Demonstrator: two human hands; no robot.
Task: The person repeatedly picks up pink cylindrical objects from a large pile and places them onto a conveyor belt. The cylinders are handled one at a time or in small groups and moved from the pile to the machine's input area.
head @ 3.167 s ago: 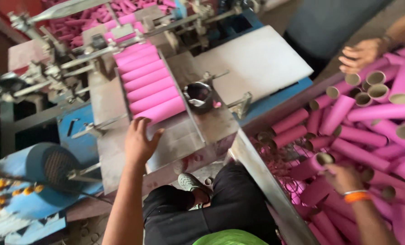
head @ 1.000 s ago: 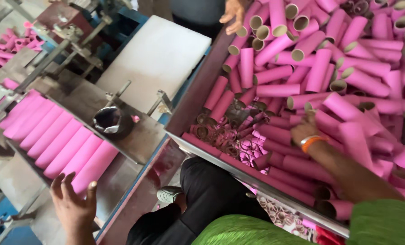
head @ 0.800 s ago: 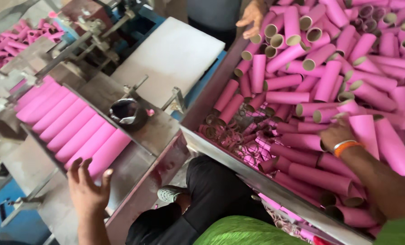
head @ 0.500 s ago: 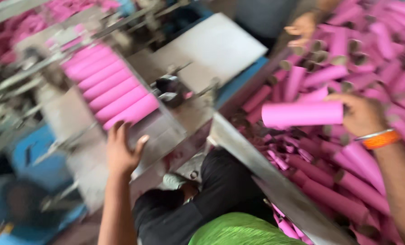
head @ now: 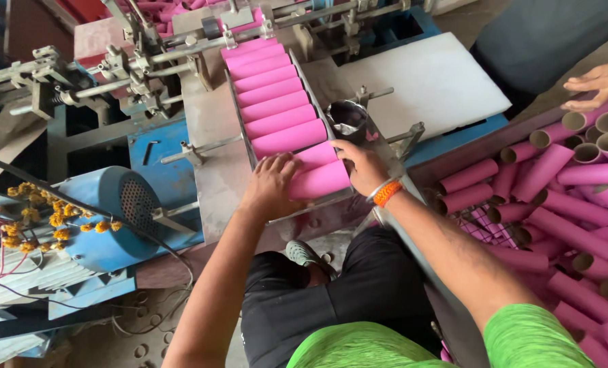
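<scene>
Metal feed tray (head: pixel 215 129) | both hands (head: pixel 271 184) gripping pink tube (head: pixel 317 180) | concrete floor (head: pixel 106 344)

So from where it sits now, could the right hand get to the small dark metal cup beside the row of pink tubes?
Probably yes. The right hand rests on the nearest pink cardboard tube, and the small dark metal cup stands just beyond its fingers with nothing between.

Soft, even daylight; sharp and bright overall, shadows faint, mild glare on the white board (head: pixel 432 82).
</scene>
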